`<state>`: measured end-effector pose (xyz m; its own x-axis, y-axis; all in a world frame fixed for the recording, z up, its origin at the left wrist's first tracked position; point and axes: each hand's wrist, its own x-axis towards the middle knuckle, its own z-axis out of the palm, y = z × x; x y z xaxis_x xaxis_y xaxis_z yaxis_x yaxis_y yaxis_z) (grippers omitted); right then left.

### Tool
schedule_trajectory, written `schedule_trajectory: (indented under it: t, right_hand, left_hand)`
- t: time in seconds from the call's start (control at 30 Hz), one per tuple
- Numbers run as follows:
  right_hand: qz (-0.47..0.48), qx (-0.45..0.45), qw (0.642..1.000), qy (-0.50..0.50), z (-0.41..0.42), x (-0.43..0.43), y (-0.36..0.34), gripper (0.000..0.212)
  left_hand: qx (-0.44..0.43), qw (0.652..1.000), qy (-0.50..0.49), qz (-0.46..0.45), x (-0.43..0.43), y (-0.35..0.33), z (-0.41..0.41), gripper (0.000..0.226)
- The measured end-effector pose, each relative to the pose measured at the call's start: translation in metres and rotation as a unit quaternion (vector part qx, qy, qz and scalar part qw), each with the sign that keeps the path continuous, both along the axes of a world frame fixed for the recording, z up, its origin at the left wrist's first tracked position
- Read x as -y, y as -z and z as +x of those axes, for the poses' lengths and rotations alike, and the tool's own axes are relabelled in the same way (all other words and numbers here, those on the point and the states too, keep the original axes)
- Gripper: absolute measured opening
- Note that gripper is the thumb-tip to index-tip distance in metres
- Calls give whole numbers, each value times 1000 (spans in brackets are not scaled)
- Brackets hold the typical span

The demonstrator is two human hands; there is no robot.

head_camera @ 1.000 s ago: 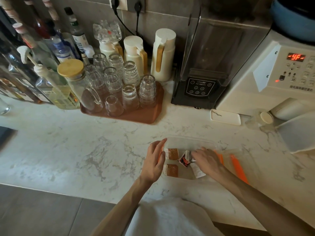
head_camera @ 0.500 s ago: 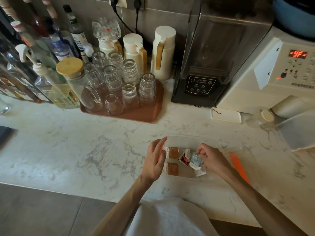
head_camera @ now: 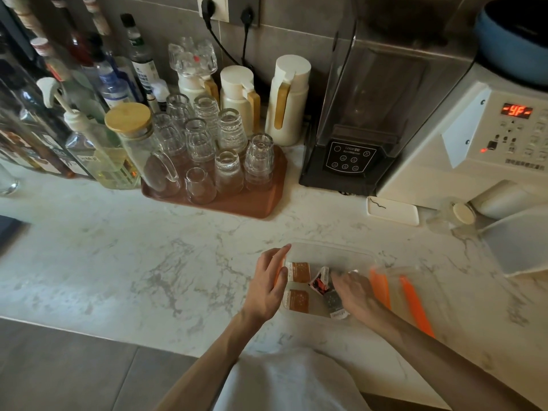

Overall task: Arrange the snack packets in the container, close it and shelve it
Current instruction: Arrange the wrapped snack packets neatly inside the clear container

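Box work, seen from above. Clear container [head_camera: 332,247] low on the marble counter [head_camera: 148,262], toward 5 o'clock from the tray of glasses [head_camera: 255,203]. Open top facing up, long side running from 9 o'clock to 3 o'clock.

Left hand [head_camera: 268,287] flat against the short wall at 9 o'clock. Fingers spread and straight, not curled round anything. Probably there to stop the light box from sliding while the other hand pokes about inside.

Right hand [head_camera: 354,292] down in the box at the 3 o'clock end, on top of the packets. Blurry, so cannot tell whether those fingers pinch a packet or just push one.

Inside, two brown packets [head_camera: 299,272] flat at the 9 o'clock end, one toward 12 o'clock, one toward 6 o'clock, long sides going 9 to 3 like the box. Neat already, it seems. Red and black packet [head_camera: 320,281] in the middle, tipped up and crooked. Grey packet [head_camera: 333,301] beside it toward 6 o'clock, partly under the right hand, long side nearer 12 to 6.

Lid [head_camera: 415,292] just beside the box at 3 o'clock, orange clips showing, close by for the shutting. Not on yet. No shelf in view.

Looks like early days: packets to square up first, then lid, then shelf.
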<state>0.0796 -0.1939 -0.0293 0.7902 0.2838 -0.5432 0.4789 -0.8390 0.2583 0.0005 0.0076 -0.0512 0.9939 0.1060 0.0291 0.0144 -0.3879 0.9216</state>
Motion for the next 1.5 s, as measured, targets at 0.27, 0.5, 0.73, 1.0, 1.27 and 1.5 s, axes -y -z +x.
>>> schedule_trajectory:
  t: [0.27,0.5,0.73,1.0,1.27,1.5]
  right_hand:
    - [-34,-33,998,-33,13,5,-15,32]
    - [-33,-12,999,-22,11,5,-21,22]
    - [265,1,956,127,6,20,-24,23]
    - [481,-158,828,240,-8,33,-22,36]
    - [531,-149,792,264,-8,20,-20,22]
    - [490,-177,809,273,2,12,-8,16]
  left_hand:
    - [-11,1000,1,4,1,-5,0,50]
    - [-11,1000,4,4,1,-3,0,53]
    - [0,1000,4,1,1,-2,0,52]
    - [7,1000,-3,-10,1,3,2,52]
    - [2,1000,0,-9,1,2,1,51]
    - [1,1000,2,-3,1,2,1,51]
